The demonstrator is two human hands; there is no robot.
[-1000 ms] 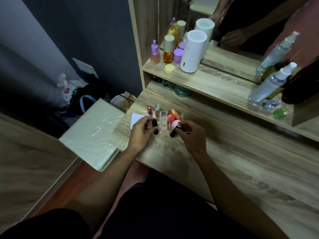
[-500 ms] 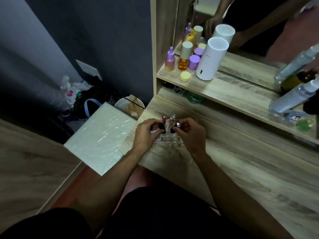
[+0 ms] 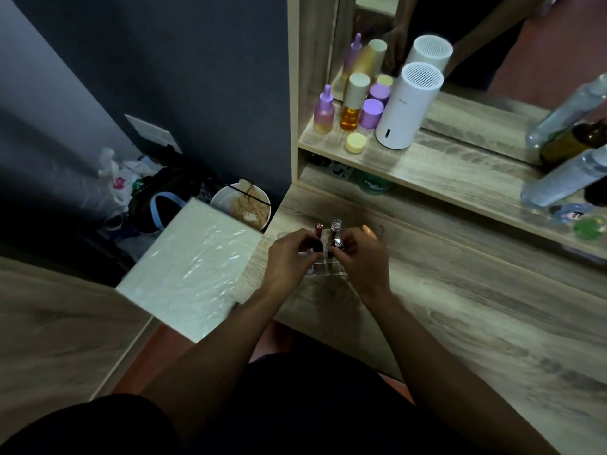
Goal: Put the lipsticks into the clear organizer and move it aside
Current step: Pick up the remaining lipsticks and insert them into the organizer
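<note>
Both hands work over the clear organizer [image 3: 328, 269], which sits on the wooden desk [image 3: 460, 310] near its left edge. The left hand [image 3: 289, 257] has its fingers curled around a dark lipstick [image 3: 317, 246], pinching it over a front compartment. The right hand [image 3: 361, 254] pinches another dark lipstick with a pink band [image 3: 336, 246] just beside it. 2 more tubes stand upright in the back row: a red-capped lipstick [image 3: 318, 227] and a clear-capped one [image 3: 336, 224]. A white cylindrical device [image 3: 405, 110] stands on the shelf [image 3: 460, 172] above the desk.
</note>
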